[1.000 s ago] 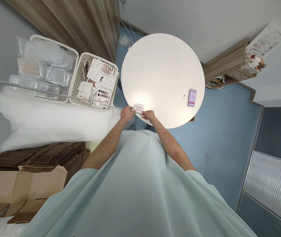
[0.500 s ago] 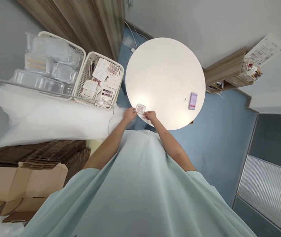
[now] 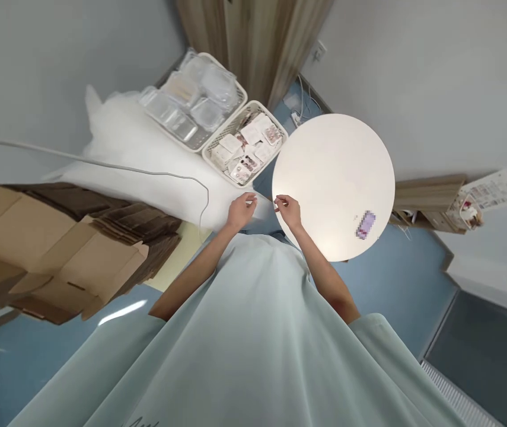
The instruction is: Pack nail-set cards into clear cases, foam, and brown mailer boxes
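Observation:
My left hand (image 3: 241, 210) hangs over the end of the white wrapping film, its fingers loosely curled and apart, with nothing plain to see in them. Across a small gap, my right hand (image 3: 289, 210) is at the left edge of the round white table (image 3: 333, 178). Its thumb and fingers are bent together; anything between them is too small to make out. The small clear case of press-on nails is not visible in either hand. Up and left of my hands stands a white basket (image 3: 207, 155) of nail cards and packs (image 3: 241, 173).
A second basket (image 3: 242, 95) holds clear plastic boxes (image 3: 209, 112). White film (image 3: 146, 154) lies below it, with a grey cable (image 3: 146, 171) crossing. Flattened cardboard boxes (image 3: 75, 261) are stacked at left. A blurred purple item (image 3: 366, 225) lies on the table. A wooden shelf (image 3: 431, 193) stands right.
The view has turned left, so table and baskets sit further right. My hands have moved apart from each other, and the nail case they held between them is out of sight.

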Demonstrator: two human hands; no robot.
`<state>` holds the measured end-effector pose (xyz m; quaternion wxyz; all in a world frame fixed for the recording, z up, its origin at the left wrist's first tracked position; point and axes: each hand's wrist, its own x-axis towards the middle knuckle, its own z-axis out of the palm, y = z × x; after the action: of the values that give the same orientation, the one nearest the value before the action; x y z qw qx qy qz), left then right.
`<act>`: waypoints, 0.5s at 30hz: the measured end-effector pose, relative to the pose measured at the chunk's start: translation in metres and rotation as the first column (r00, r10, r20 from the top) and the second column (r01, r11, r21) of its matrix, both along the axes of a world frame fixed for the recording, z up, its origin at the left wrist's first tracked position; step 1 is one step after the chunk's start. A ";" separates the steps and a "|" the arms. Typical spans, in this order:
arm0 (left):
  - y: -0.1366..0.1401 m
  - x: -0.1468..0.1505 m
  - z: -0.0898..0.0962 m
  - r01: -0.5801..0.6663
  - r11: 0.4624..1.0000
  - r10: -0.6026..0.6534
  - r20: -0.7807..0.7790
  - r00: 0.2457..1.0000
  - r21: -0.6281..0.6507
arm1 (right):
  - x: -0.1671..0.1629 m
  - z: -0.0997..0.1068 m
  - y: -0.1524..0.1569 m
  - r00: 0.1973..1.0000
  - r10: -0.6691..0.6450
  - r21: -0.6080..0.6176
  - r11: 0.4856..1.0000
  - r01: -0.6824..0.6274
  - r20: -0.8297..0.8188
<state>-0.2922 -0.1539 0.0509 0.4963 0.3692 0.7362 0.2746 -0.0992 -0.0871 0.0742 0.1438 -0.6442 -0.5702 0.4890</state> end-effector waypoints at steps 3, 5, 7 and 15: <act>-0.021 -0.028 0.003 -0.162 0.983 0.172 -0.130 0.976 0.085 | -0.027 0.008 0.006 0.992 0.127 0.019 0.992 -0.127 -0.007; -0.034 -0.047 0.002 -0.238 0.961 0.265 -0.229 0.937 0.141 | -0.046 0.012 0.008 0.981 0.194 0.023 0.981 -0.193 -0.015; -0.043 -0.065 -0.003 -0.274 0.946 0.317 -0.317 0.894 0.173 | -0.066 0.014 0.008 0.969 0.247 0.029 0.969 -0.246 -0.026; -0.051 -0.107 -0.024 -0.138 0.990 0.124 -0.459 0.880 0.002 | -0.120 0.020 -0.003 0.903 0.429 0.064 0.902 -0.426 -0.030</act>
<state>-0.3996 -0.2052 0.0272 0.2949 0.3651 0.8598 0.2014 -0.2188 -0.0898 0.0940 0.0636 -0.4884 -0.7078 0.5063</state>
